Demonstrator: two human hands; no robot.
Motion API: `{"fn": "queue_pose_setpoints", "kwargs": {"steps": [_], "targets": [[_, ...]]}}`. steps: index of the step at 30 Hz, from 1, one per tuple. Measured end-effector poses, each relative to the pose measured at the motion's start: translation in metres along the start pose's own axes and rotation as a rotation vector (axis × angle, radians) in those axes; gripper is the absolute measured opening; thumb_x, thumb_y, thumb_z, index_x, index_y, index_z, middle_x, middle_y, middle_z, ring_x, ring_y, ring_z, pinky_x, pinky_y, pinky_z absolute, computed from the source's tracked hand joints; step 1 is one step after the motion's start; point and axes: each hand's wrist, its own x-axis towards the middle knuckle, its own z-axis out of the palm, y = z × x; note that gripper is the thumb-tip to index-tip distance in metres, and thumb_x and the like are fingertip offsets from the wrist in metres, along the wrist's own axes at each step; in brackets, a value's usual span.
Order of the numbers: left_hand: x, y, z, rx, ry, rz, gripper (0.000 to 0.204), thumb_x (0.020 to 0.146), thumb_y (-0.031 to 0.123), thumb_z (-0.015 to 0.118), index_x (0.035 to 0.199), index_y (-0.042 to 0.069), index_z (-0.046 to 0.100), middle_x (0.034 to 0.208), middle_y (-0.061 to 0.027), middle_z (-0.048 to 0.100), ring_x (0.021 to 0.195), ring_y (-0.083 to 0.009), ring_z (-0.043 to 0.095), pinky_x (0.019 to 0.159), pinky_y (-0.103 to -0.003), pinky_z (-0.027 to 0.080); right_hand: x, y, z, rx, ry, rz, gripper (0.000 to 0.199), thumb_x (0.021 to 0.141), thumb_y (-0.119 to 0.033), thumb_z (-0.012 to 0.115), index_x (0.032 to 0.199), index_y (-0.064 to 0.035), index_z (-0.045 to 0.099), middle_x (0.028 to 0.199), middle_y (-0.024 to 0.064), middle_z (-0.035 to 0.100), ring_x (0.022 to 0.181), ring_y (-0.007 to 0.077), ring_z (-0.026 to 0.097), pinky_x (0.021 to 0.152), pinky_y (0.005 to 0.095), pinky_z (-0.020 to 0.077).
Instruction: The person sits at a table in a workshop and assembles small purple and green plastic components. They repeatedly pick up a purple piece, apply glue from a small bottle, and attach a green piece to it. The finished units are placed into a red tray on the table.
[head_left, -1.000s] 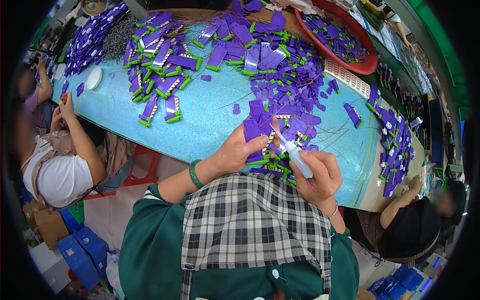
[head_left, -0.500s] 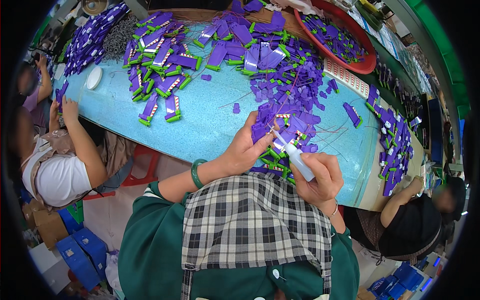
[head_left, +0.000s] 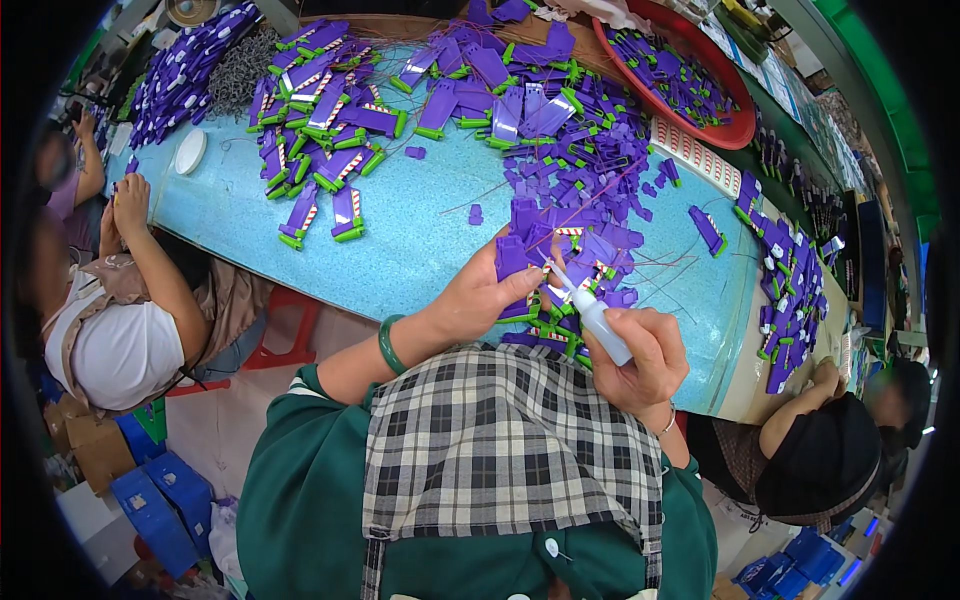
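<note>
My left hand (head_left: 480,295) grips a purple plastic part (head_left: 512,255) above the near edge of the blue table (head_left: 420,240). My right hand (head_left: 640,355) holds a small white squeeze bottle (head_left: 592,312), its thin nozzle pointing up-left at the purple part. A green bangle (head_left: 388,345) sits on my left wrist. A heap of purple and green plastic pieces (head_left: 580,200) lies just beyond both hands. I wear a green top and a plaid apron (head_left: 500,440).
More purple and green assembled pieces (head_left: 330,130) lie at the table's far left. A red basin (head_left: 690,80) of purple parts stands at the back right. A person in white (head_left: 110,330) sits at the left; another in black (head_left: 820,460) sits at the right. Blue crates (head_left: 160,510) are on the floor.
My left hand has lifted the purple part slightly off the heap. The bottle nozzle stays on it. The person at the left has shifted their raised hands a little.
</note>
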Motion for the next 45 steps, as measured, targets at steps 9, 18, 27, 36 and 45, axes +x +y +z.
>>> {"fn": "queue_pose_setpoints", "kwargs": {"steps": [9,18,27,36,45], "targets": [[0.002,0.001,-0.002,-0.122,-0.066,-0.055,0.042,0.094,0.019,0.057,0.128,0.001,0.043,0.108,-0.0092,0.059,0.091,-0.0163,0.059,0.076,-0.031,0.052,0.003,0.002,0.003,0.075,-0.042,-0.026,0.042,0.062,-0.001,0.083,0.100,-0.0022,0.064,0.080,0.0097,0.063,0.056,0.0183,0.059,0.044,0.0265,0.0447],[0.002,-0.004,-0.003,0.002,-0.074,-0.084,0.039,0.094,0.014,0.055,0.129,0.002,0.043,0.106,-0.0065,0.058,0.089,-0.0150,0.058,0.075,-0.030,0.051,0.001,0.006,0.002,0.065,-0.077,-0.041,0.039,0.062,-0.001,0.082,0.097,-0.0017,0.065,0.081,0.0100,0.064,0.057,0.0177,0.059,0.044,0.0262,0.0445],[0.004,-0.010,0.005,0.307,0.115,0.098,0.036,0.096,0.011,0.052,0.128,0.002,0.038,0.111,-0.0069,0.056,0.100,-0.0145,0.056,0.089,-0.031,0.046,0.000,0.004,0.003,0.094,-0.011,-0.038,0.040,0.062,-0.002,0.083,0.098,-0.0020,0.065,0.078,0.0092,0.063,0.054,0.0172,0.057,0.043,0.0259,0.0433],[0.007,-0.004,0.014,0.560,0.214,0.176,0.031,0.095,0.009,0.053,0.122,0.000,0.041,0.105,-0.0068,0.058,0.099,-0.0138,0.056,0.087,-0.029,0.045,0.002,0.003,0.003,0.067,-0.054,-0.042,0.039,0.062,-0.002,0.083,0.098,-0.0020,0.067,0.079,0.0085,0.063,0.056,0.0170,0.057,0.044,0.0259,0.0427],[0.006,-0.007,0.008,0.448,0.175,0.110,0.033,0.094,0.011,0.055,0.122,0.001,0.041,0.106,-0.0073,0.058,0.101,-0.0137,0.056,0.087,-0.030,0.046,0.001,0.004,0.004,0.067,-0.063,-0.020,0.037,0.063,-0.001,0.082,0.097,-0.0022,0.067,0.080,0.0090,0.063,0.057,0.0186,0.059,0.046,0.0266,0.0439]]}}
